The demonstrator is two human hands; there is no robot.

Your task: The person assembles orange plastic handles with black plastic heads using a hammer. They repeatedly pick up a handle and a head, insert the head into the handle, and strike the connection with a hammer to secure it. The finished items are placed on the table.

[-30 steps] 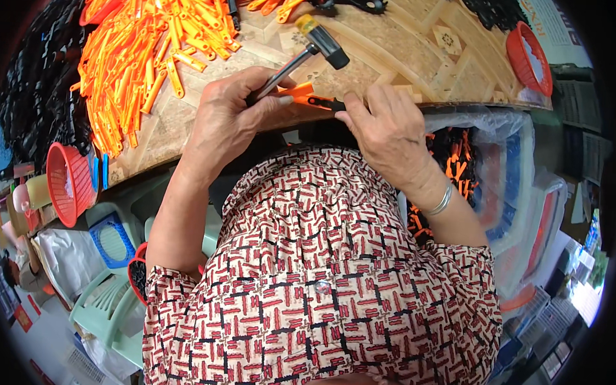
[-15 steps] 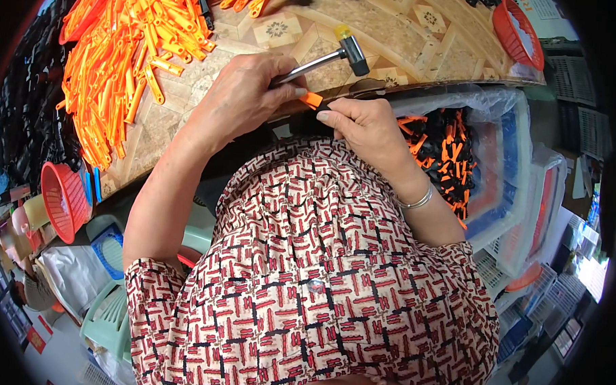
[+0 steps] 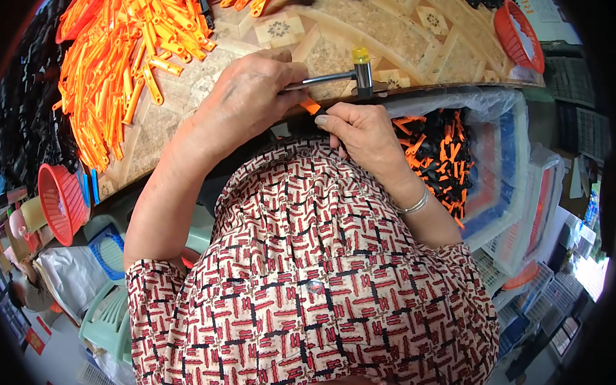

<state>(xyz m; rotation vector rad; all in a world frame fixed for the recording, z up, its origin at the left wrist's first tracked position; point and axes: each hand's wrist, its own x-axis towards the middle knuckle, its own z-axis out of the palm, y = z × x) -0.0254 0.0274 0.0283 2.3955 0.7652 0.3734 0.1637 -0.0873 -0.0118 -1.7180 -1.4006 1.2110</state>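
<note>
My left hand (image 3: 257, 89) is closed around the handle of a small hammer (image 3: 363, 79) with a metal shaft and a yellow-and-dark head. The hammer points right, over the table edge. A small orange-and-black plastic piece (image 3: 311, 106) spans the gap between my hands. Its orange end lies by my left fingertips; whether they grip it as well cannot be made out. My right hand (image 3: 364, 130) pinches the black end, mostly hidden by thumb and fingers. Left of my left hand, a heap of loose orange plastic pieces (image 3: 122, 64) covers the patterned table (image 3: 189, 93).
Right of my right hand, a plastic-lined crate (image 3: 502, 158) holds several orange-and-black pieces (image 3: 452, 153). A dark heap (image 3: 26, 101) lies at the far left. Red baskets stand at the left (image 3: 62, 204) and far right (image 3: 519, 37). A green chair (image 3: 107, 318) is at lower left.
The hammer has shifted right and its head has turned more upright, as my left hand tilted. My right hand has moved slightly lower, still pinching the piece.
</note>
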